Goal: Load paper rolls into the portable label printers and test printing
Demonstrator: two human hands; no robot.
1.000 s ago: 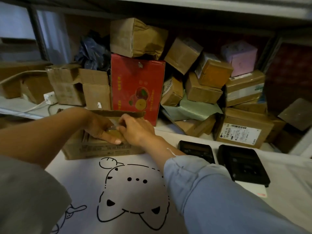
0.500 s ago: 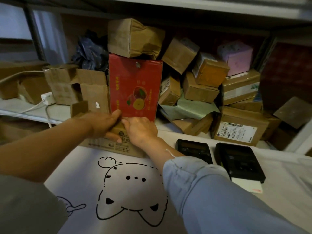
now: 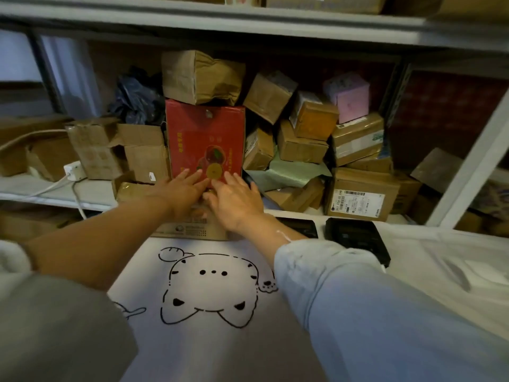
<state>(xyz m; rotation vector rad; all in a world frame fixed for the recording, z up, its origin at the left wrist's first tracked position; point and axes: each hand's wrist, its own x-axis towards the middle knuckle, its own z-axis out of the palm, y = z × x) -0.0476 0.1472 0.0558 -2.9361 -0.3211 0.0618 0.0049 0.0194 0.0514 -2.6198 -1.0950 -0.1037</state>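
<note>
1. head view: the surface (image 3: 413, 277) is covered by a pale cloth with a cartoon cat drawing (image 3: 209, 293) near its middle; the ground around the drawing is bare, and so is the right part of the surface, apart from a white slip (image 3: 479, 270) near the right edge.
2. along the far edge of the surface, a low cardboard box (image 3: 190, 230) sits left of centre, its printed front wall facing the camera.
3. two black label printers lie at the far edge, right of that box: the left printer (image 3: 301, 226) is partly hidden behind the right wrist, and the right printer (image 3: 355, 238) lies just beside it with a thin gap between.
4. behind the far edge, a shelf (image 3: 91, 191) is crowded with cartons; a red box (image 3: 205, 139) stands upright directly behind the low box, leaving little room there.
5. a white power strip (image 3: 73, 170) rests on the shelf's left part.
6. the left hand (image 3: 179, 193) reaches forward over the low box, palm down, fingers spread flat and pinching nothing.
7. the right hand (image 3: 237, 199) lies just beside it in the same pose, fingers splayed, their tips near the base of the red box.
8. no paper roll can be made out; what lies under the palms is hidden.
</note>
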